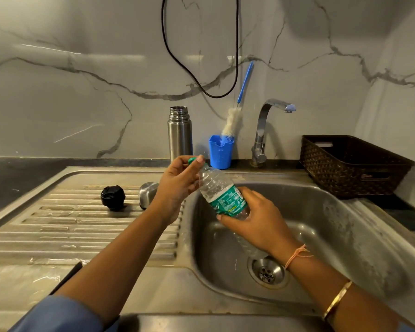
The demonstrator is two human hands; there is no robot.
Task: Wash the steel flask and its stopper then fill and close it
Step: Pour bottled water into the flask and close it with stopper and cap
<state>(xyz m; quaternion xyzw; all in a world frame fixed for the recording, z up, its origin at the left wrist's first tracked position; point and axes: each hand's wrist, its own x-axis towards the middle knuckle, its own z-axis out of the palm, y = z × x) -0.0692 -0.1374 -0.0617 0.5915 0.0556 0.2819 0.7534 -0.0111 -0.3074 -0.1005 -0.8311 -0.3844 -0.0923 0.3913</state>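
Note:
The steel flask (180,134) stands upright with its mouth uncovered on the counter behind the sink. Its black stopper (113,197) lies on the ribbed drainboard (70,226), and the steel cup lid (147,194) rests beside it, partly hidden by my left wrist. Above the sink basin I hold a clear plastic water bottle (222,195) with a green label, tilted. My right hand (254,219) grips its lower body. My left hand (180,180) pinches the green cap (192,160) at its top.
A blue cup (221,152) holding a white bottle brush (233,121) with a blue handle stands behind the sink. The steel tap (264,130) rises at the back. A dark woven basket (350,164) sits right. A black cable hangs on the marble wall. The sink basin (321,236) has a drain.

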